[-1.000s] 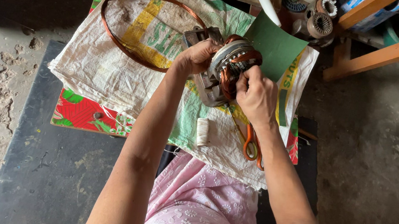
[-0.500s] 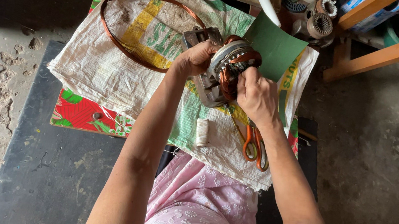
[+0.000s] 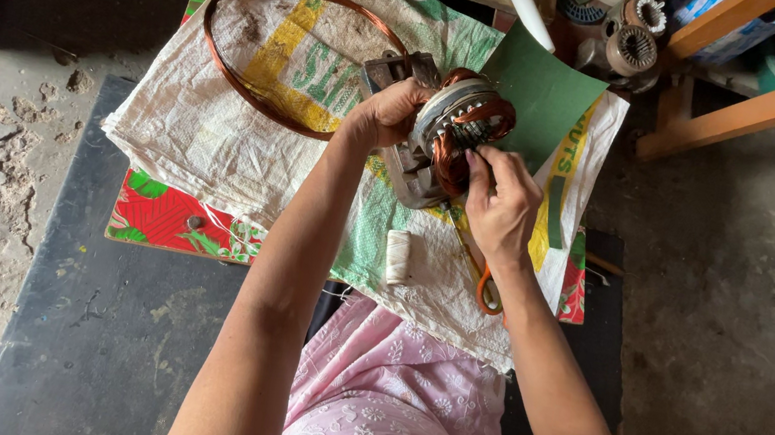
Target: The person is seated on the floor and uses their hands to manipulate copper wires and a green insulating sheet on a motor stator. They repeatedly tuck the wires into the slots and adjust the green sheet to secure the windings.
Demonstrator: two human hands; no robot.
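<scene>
— Stator position?
— Motor stator [image 3: 454,136] tilted over the sack [image 3: 249,127], bore facing up-right. Left hand [image 3: 384,111] gripped its side; right hand [image 3: 503,203] fingers pinched the copper winding.

Motor [image 3: 454,136] at centre, on sack [image 3: 217,133], gripped by left hand [image 3: 384,114] at its nine o'clock, touched by right hand [image 3: 503,203] at its five o'clock. Wire loop [image 3: 262,101] on sack at ten o'clock of motor. Paper sheet [image 3: 546,93] just beside motor at two o'clock. Thread spool [image 3: 398,256] at six o'clock, scissors [image 3: 486,290] at five, partly under right wrist. Mat [image 3: 165,217] beneath sack
</scene>
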